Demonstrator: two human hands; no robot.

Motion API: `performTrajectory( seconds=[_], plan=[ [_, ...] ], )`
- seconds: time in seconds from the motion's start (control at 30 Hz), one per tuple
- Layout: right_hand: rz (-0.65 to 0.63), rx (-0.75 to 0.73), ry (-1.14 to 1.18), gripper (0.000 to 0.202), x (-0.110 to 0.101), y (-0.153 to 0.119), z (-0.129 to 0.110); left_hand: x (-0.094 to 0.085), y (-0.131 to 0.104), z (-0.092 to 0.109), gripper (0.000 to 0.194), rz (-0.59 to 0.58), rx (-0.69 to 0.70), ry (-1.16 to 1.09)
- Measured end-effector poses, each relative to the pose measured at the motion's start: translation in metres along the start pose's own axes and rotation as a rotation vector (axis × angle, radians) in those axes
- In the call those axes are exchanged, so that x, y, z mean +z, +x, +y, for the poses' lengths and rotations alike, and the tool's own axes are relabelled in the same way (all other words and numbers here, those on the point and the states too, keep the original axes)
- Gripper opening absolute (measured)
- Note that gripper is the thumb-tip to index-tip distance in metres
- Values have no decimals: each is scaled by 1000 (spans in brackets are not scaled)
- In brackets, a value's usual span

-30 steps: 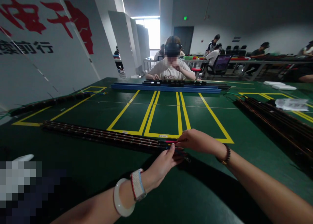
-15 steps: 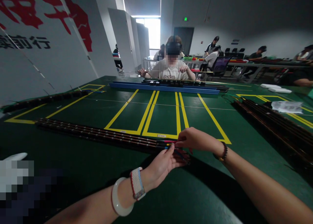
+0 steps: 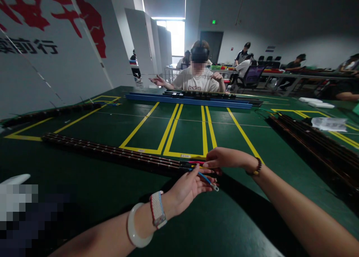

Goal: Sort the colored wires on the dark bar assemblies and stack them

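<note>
A long bundle of dark cables [image 3: 112, 151] with pale bands lies slantwise across the near table. Its right end carries short red, yellow and blue ends. My left hand [image 3: 186, 189] is turned palm up there, its thumb pressing on the blue cable [image 3: 205, 177] while the other fingers extend underneath. A metal lug [image 3: 215, 188] tips that cable, past my fingers. Just above, my right hand [image 3: 224, 160] pinches around the red cable [image 3: 196, 162]; its fingertips are partly hidden. Close beside them shows a bit of yellow cable [image 3: 201, 166].
Yellow tape lines [image 3: 165, 135] mark the green table [image 3: 185, 129]. Across it stands a blue rail [image 3: 187, 100], with a co-worker [image 3: 198, 75] behind holding a thin rod. More dark bundles lie right [image 3: 314, 152] and left [image 3: 56, 113]. A plastic bag [image 3: 329, 124] rests at right.
The blue cable with its lug now shows plainly across my left fingers. My right hand has shifted slightly right. Across the table, the co-worker's hands have moved apart along the rod.
</note>
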State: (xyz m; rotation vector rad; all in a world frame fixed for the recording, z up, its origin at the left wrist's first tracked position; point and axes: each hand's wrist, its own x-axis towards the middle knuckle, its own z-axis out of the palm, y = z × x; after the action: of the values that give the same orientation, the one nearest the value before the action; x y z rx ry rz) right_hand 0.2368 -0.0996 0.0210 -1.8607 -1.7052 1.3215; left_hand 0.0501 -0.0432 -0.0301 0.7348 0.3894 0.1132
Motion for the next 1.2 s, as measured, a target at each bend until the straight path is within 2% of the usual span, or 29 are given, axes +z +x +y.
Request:
performTrajectory(
  seconds=[0.2, 0.33, 0.4, 0.47, 0.63, 0.8, 0.87, 0.97, 1.1, 1.2],
  plan=[
    [176, 80, -390, 36, 11, -15, -29, -2, -2, -2, 31, -59, 27, 17],
    [353, 75, -819, 33, 30, -19, -47, -1, -4, -1, 25, 8, 22, 21],
    [375, 65, -995, 25, 42, -17, -50, 0, -5, 0, 24, 37, -1, 23],
    [343, 55, -1095, 17, 53, -13, -51, 1, -5, 0, 24, 53, -15, 6],
    [340, 38, -1149, 11, 75, -6, -50, 0, -1, -4, 23, 105, -18, -20],
    [484, 3, -1212, 12, 82, -8, -48, -5, 6, -10, 25, 153, 3, -22],
    [504, -11, -1219, 13, 80, -9, -49, -6, 7, -11, 24, 133, 2, -33],
    [458, -5, -1211, 12, 73, -11, -54, -5, 5, -8, 21, 92, 14, -64],
    [427, 30, -1193, 9, 61, -14, -55, 2, 1, -4, 18, 149, -6, -71],
    [438, 6, -1131, 10, 53, -15, -49, 7, -1, -2, 24, 172, -30, -13]
  ],
)
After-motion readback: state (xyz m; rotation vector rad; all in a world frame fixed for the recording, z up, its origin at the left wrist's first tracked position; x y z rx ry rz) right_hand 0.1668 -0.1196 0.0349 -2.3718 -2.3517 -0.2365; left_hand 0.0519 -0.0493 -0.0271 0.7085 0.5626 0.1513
